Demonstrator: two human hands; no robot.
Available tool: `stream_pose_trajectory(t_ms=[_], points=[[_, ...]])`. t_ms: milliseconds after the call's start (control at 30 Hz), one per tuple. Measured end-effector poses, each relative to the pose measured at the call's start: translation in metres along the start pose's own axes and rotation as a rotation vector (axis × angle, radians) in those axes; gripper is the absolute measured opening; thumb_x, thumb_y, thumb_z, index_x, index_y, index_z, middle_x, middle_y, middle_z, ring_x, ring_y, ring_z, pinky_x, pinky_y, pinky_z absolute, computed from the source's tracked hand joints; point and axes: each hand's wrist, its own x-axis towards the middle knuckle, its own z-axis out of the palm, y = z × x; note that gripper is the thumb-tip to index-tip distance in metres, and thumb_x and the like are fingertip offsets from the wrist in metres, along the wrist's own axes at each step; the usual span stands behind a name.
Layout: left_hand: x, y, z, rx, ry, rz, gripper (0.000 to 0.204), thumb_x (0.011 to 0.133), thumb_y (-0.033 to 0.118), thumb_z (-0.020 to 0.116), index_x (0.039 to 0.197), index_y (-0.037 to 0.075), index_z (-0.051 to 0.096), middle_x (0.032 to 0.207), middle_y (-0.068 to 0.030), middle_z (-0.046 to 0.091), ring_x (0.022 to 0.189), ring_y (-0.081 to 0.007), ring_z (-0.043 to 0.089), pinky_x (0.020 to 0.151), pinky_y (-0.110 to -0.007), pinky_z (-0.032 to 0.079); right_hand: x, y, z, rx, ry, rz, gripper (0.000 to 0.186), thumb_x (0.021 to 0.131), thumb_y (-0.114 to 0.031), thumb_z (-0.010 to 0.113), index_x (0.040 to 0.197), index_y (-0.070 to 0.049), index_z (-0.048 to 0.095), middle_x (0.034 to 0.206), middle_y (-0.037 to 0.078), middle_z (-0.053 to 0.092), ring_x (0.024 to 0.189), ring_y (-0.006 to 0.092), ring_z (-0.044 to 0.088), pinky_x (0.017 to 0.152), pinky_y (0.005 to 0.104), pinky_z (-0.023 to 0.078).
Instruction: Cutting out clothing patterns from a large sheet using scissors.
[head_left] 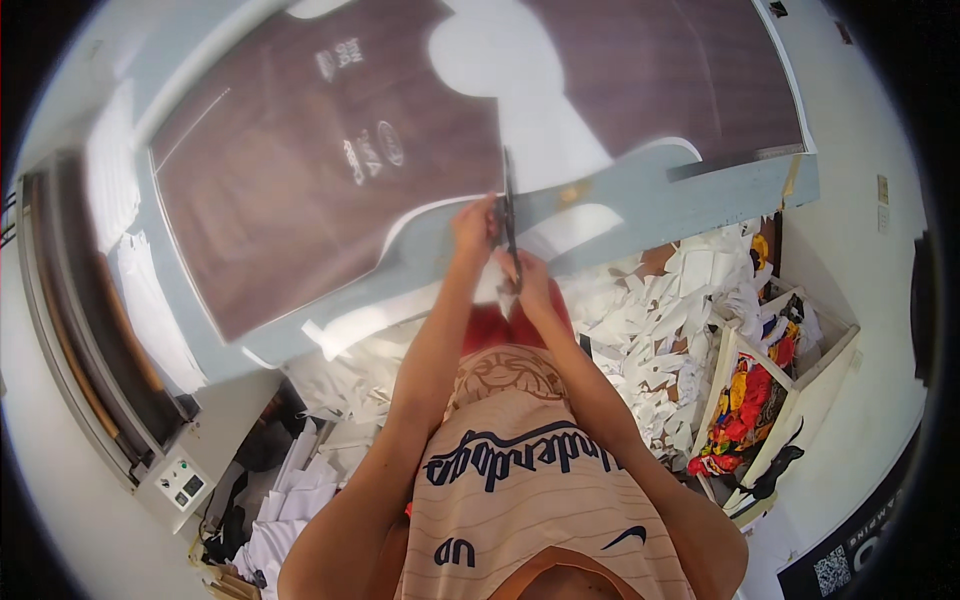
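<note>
Long dark scissors (509, 212) point away from me, their blades at the edge of a brown printed sheet (290, 190) with a white margin. My right hand (530, 277) is closed around the scissors' handles, near the front edge of the table. Just left of the blades, my left hand (474, 230) pinches the sheet's near edge at its inner corner. A second brown printed piece (650, 75) lies to the right, joined to the first by white material (540, 110). A small white scrap hangs by my right hand, partly hidden.
The sheet lies on a blue-grey table (660, 195). White offcuts (650, 320) heap below its front edge. At right stands a wooden bin (770, 390) of colourful scraps. At left is a long roller machine (95, 320) with a control panel (181, 483).
</note>
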Motion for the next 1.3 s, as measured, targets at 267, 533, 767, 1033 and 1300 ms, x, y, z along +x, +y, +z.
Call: stream_pose_trajectory(t_ms=[267, 533, 767, 1033, 1300], points=[[-0.002, 0.002, -0.002, 0.086, 0.014, 0.034, 0.023, 0.091, 0.02, 0.072, 0.074, 0.008, 0.063, 0.064, 0.0008, 0.054, 0.055, -0.0102, 0.048, 0.05, -0.027, 0.035, 0.024, -0.028, 0.008, -0.068, 0.03, -0.066, 0.037, 0.09, -0.041, 0.077, 0.08, -0.008, 0.066, 0.06, -0.004, 0.054, 0.048, 0.0071, 0.049, 0.045, 0.0241, 0.034], [-0.003, 0.003, -0.004, 0.029, -0.093, 0.038, 0.017, 0.093, 0.018, 0.07, 0.08, 0.007, 0.067, 0.067, 0.001, 0.055, 0.059, -0.0092, 0.05, 0.052, -0.026, 0.037, 0.057, -0.064, 0.009, 0.01, -0.031, -0.096, 0.036, 0.092, -0.037, 0.076, 0.072, -0.011, 0.059, 0.06, -0.002, 0.055, 0.047, 0.0088, 0.05, 0.043, 0.026, 0.032], [-0.006, 0.008, -0.001, 0.005, -0.135, 0.004, 0.021, 0.096, 0.019, 0.068, 0.079, 0.008, 0.063, 0.066, 0.0024, 0.052, 0.058, -0.009, 0.049, 0.051, -0.025, 0.036, 0.097, -0.115, 0.008, -0.085, -0.006, -0.11, 0.05, 0.081, -0.045, 0.086, 0.061, -0.013, 0.052, 0.053, -0.004, 0.05, 0.04, 0.0066, 0.045, 0.039, 0.0253, 0.032], [-0.002, 0.003, -0.002, 0.088, -0.046, -0.001, 0.026, 0.095, 0.024, 0.07, 0.075, 0.011, 0.06, 0.063, 0.0026, 0.05, 0.055, -0.0098, 0.046, 0.051, -0.027, 0.036, 0.139, -0.19, -0.003, -0.196, -0.101, -0.091, 0.049, 0.08, -0.045, 0.086, 0.061, -0.013, 0.055, 0.051, -0.004, 0.049, 0.038, 0.0069, 0.046, 0.038, 0.0245, 0.034], [0.004, -0.001, -0.008, 0.141, -0.027, -0.015, 0.023, 0.097, 0.026, 0.072, 0.085, 0.007, 0.066, 0.062, 0.0027, 0.046, 0.054, -0.0111, 0.045, 0.055, -0.028, 0.04, 0.194, -0.238, 0.01, -0.196, -0.211, -0.131, 0.051, 0.081, -0.043, 0.086, 0.06, -0.015, 0.049, 0.051, -0.005, 0.047, 0.038, 0.0071, 0.046, 0.039, 0.0236, 0.034]])
